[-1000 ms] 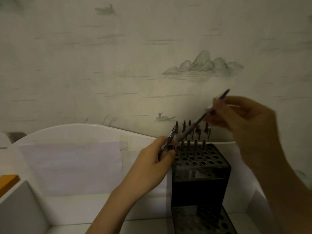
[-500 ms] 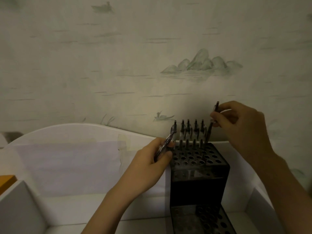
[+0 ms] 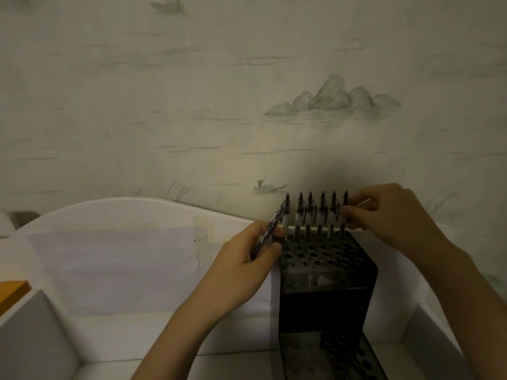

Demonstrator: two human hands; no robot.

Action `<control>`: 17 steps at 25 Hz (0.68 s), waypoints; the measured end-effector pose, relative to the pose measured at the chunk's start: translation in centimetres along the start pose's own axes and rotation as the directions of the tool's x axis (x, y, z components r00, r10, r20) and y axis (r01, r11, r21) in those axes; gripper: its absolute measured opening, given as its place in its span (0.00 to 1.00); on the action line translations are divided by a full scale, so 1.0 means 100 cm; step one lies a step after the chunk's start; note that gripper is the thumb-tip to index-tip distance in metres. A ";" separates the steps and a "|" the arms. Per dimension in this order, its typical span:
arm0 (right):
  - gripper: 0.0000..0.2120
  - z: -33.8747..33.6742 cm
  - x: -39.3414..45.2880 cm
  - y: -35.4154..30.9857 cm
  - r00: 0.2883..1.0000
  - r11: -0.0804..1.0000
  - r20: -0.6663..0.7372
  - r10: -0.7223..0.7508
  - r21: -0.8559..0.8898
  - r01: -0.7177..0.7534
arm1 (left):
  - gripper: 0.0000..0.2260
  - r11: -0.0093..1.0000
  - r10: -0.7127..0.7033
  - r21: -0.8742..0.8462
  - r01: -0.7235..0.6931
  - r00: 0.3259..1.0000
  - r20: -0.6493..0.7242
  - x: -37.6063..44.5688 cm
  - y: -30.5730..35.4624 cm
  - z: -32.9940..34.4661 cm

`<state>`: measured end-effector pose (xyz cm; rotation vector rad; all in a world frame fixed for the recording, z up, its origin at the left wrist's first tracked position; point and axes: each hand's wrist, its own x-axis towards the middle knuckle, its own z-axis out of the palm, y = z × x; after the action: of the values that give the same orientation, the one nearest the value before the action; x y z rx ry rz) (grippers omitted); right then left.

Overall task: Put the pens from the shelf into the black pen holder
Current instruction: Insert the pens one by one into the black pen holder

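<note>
The black pen holder (image 3: pixel 326 292) stands on the white shelf, its top a grid of round holes. Several pens (image 3: pixel 310 212) stand upright in its two back rows. My right hand (image 3: pixel 384 212) pinches the rightmost pen (image 3: pixel 345 200) of the back row, which sits upright in its hole. My left hand (image 3: pixel 247 267) is at the holder's left top edge and grips a bunch of dark pens (image 3: pixel 267 233) that slant up to the right.
The white shelf (image 3: pixel 109 333) has a curved back panel (image 3: pixel 109 212) and low side walls. An orange object (image 3: pixel 12 290) lies at the far left. A patterned wall rises behind. A lower perforated tier of the holder (image 3: pixel 337 357) sits in front.
My right hand has brought a slanted pen down from above the holder, stood it upright and lowered it into the back row's right end. My left hand has stayed put.
</note>
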<state>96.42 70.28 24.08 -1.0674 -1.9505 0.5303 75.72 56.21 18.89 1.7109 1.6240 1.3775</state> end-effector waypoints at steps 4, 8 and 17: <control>0.12 0.000 -0.010 -0.001 0.989 0.993 -0.128 -0.074 -0.103 0.061 | 0.09 1.000 0.000 0.002 0.000 1.000 0.004 -0.001 0.001 0.002; 0.10 0.013 -0.046 -0.030 0.939 0.949 -0.174 -0.296 0.061 0.310 | 0.10 1.000 0.010 0.018 -0.010 1.000 0.010 0.000 0.003 0.005; 0.13 0.051 -0.052 -0.054 0.981 0.890 0.118 -0.155 0.447 0.087 | 0.09 0.999 0.029 0.032 -0.029 1.000 0.003 -0.003 0.004 0.006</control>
<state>91.17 63.09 22.40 -0.6265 -1.8835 0.9532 76.47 56.01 18.80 1.7605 1.6342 1.3686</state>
